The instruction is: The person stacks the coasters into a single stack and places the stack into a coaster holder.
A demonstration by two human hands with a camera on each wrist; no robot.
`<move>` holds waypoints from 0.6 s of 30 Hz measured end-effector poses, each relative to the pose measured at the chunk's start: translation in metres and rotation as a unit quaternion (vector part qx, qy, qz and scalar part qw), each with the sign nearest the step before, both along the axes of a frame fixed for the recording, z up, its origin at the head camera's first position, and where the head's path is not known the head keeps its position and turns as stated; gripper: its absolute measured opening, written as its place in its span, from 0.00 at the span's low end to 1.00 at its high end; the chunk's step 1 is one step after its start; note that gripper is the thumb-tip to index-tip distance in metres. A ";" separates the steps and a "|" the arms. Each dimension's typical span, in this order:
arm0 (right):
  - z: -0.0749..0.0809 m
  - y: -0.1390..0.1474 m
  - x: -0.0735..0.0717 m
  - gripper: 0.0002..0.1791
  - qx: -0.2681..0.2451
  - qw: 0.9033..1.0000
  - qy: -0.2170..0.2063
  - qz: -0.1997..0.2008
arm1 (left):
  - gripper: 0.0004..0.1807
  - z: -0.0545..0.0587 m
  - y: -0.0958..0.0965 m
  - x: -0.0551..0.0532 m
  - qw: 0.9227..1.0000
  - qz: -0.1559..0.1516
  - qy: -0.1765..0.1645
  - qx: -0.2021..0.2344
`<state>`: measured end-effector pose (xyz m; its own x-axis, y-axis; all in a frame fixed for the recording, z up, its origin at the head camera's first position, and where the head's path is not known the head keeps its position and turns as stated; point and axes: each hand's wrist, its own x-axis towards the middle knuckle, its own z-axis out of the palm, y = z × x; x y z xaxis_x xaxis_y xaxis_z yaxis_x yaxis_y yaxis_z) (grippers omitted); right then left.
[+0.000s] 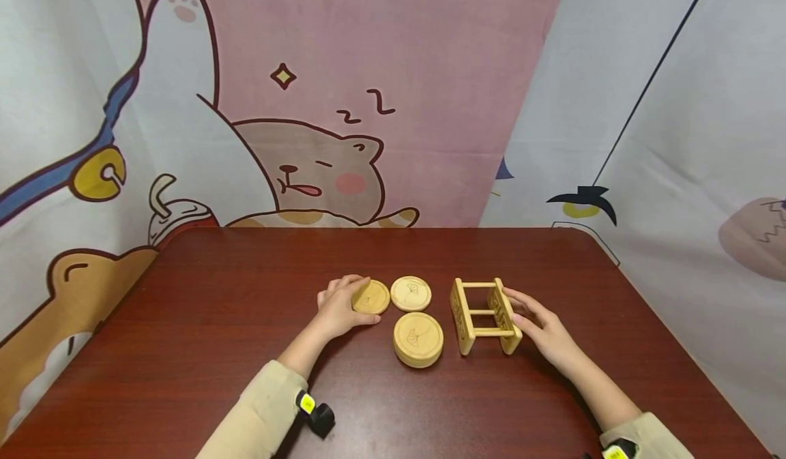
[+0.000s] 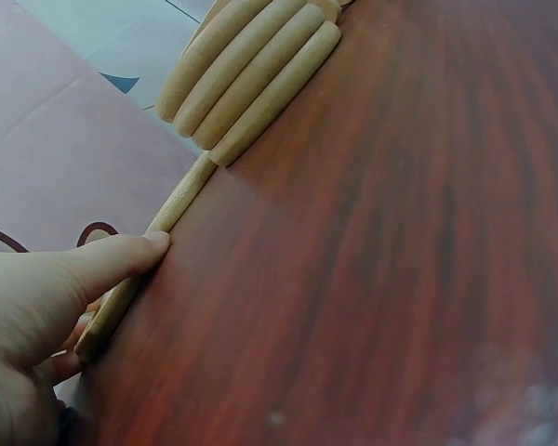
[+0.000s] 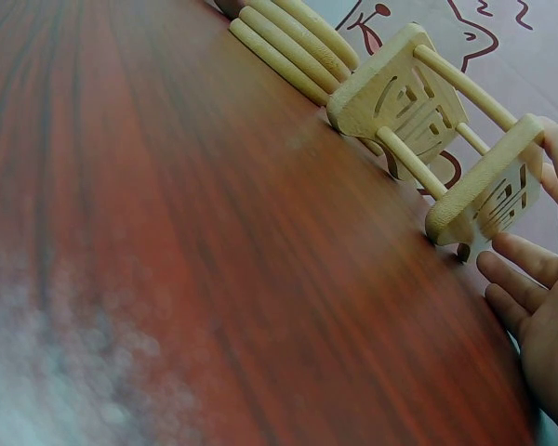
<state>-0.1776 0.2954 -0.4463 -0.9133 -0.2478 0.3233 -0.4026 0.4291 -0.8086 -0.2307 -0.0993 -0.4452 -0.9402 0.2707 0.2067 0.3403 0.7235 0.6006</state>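
Head view: L hand [image 1: 344, 305] is at the left coaster [image 1: 372, 297], a round wooden one w/ a line-drawn motif; its thumb is at the near edge & other fingers reach round the far-left side, pinching the rim. Coaster lies on the dark red-brown worktop [image 1: 245, 350]. Just right of it, the pale coaster [image 1: 411, 293], v. close by. Coaster stack [image 1: 418, 339] sits nearer the person, same motif on top. To its right, a wooden coaster rack [image 1: 464, 317], upright: 2 cut-out side panels joined by rods, nothing in it. R hand [image 1: 546, 329] is at the rack's right panel, fingers mostly straight & spread, thumb apart. Beige sleeves [image 1: 258, 411] on both arms, black wrist device [image 1: 321, 419] on the L one. Behind: cartoon-print cloth [image 1: 393, 50] w/ a sleeping animal & "z" marks.

L wrist view: thumb presses along the left coaster's edge, other fingers partly hidden behind it; coaster looks low & flat to the worktop. Approx. 4 rounded edges of the stack show beyond.

R wrist view: rack stands b/w stack & R hand; fingers loosely spread beside the near panel, upper ones touching its end.
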 end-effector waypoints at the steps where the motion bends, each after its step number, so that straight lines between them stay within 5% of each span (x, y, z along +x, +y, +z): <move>1: 0.000 0.000 0.000 0.24 0.001 1.000 0.001 -0.001 | 0.45 0.000 0.000 0.000 1.000 -0.001 0.000 0.000; 18: -0.002 0.001 0.000 0.25 -0.001 1.000 0.000 0.004 | 0.44 -0.004 -0.002 -0.002 0.999 0.006 0.016 0.036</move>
<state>-0.1779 0.2965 -0.4480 -0.9109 -0.2545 0.3247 -0.4068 0.4233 -0.8095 -0.2328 -0.1011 -0.4488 -0.9362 0.2428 0.2542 0.3510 0.6834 0.6401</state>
